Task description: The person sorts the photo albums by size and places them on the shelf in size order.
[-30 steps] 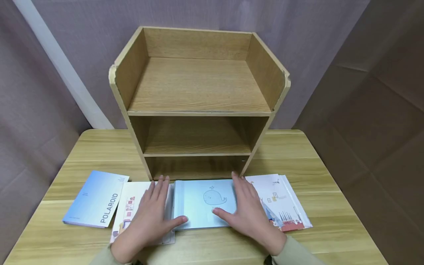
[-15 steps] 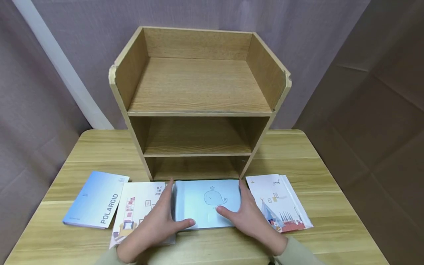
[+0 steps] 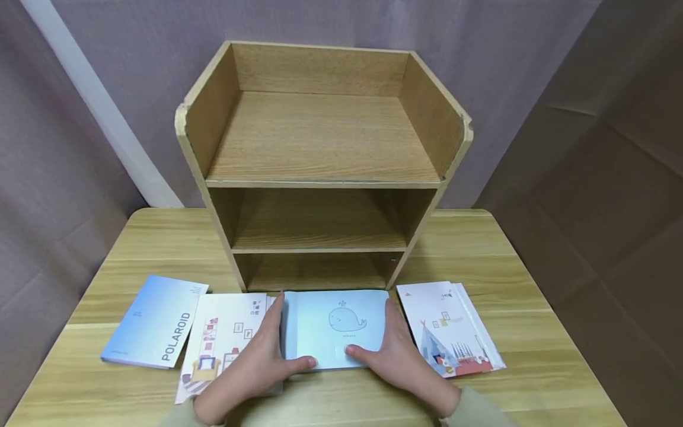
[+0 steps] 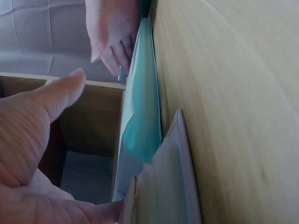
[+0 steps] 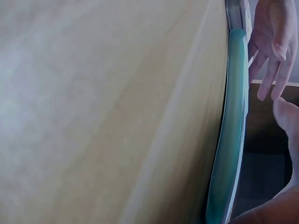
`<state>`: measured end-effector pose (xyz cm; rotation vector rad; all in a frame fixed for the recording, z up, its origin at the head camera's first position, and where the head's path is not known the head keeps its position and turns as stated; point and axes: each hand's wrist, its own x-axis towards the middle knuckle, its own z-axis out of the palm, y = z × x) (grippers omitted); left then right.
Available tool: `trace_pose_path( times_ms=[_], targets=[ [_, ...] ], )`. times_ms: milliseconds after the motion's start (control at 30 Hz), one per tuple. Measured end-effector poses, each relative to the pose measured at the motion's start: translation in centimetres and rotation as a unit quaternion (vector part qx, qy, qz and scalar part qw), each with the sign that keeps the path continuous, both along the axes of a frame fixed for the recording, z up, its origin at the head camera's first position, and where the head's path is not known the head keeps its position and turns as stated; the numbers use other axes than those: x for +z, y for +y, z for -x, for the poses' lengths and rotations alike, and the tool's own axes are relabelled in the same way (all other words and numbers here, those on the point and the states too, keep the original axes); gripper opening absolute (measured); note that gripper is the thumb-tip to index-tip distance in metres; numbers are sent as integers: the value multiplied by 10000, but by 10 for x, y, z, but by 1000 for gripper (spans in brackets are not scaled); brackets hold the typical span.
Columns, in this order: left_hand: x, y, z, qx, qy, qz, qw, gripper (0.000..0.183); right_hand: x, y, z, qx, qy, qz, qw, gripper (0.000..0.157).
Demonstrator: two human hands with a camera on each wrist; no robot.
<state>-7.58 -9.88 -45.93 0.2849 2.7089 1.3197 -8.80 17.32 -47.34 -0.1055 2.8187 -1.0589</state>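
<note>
A light blue book [image 3: 331,320] with a whale drawing lies flat in front of the wooden shelf unit [image 3: 323,184]. At its left end is my left hand [image 3: 264,356], fingers extended along the edge and thumb stretched over the near side. My right hand [image 3: 397,359] mirrors this at the other end, its thumb above the cover. Both thumbs stand raised off the book in the wrist views, where teal page edges of the book [image 5: 229,126] show. Under my left hand lies a white illustrated book [image 3: 219,338]; whether my fingers touch the blue book's ends is unclear.
A blue-and-white book marked POLAROID [image 3: 155,320] lies at the far left. Another white illustrated book [image 3: 448,329] lies right of my right hand. The shelf unit stands behind the row on the wooden table [image 3: 533,367], with curtains [image 3: 507,71] around.
My left hand has moved right, from over the white book to the blue book's left end. My right hand has shifted slightly right, off the cover to its right end.
</note>
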Motion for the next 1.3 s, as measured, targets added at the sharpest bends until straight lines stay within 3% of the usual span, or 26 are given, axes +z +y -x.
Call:
trace_pose_path(
  times_ms=[167, 267, 333, 433, 500, 600, 733, 933, 1167, 1300],
  targets=[
    [-1, 2, 2, 188, -284, -180, 9993, 122, -4, 2, -1, 130, 45, -105, 9999, 134],
    [-1, 2, 5, 482, -505, -842, 9940, 110, -6, 2, -1, 218, 74, -135, 9996, 131],
    [0, 1, 8, 708, -646, -1451, 9848, 101, -7, 2, -1, 256, 96, -154, 9995, 131],
    [2, -2, 12, 884, -917, -2359, 9634, 92, -8, 1, -1, 254, 111, -157, 9995, 130],
    [4, -5, 13, 888, -1106, -2606, 9550, 90, -8, 1, -2, 228, 104, -168, 9995, 130],
    [8, -9, 14, 776, -1272, -2663, 9523, 86, -8, 1, -2, 193, 110, -170, 9996, 130],
    [15, -14, 15, 626, -1270, -2457, 9589, 80, -7, 0, -2, 179, 145, -199, 9995, 129],
    [16, -16, 16, 598, -1212, -2406, 9612, 75, -7, -1, -2, 160, 274, -204, 9993, 127],
    [8, -4, 7, -102, -1722, -2907, 9411, 66, -5, -2, -4, 138, 106, 45, 9998, 122],
    [6, 3, 4, 76, -1385, -2428, 9601, 66, -1, -2, -5, 53, 164, 250, 9995, 116]
  ],
)
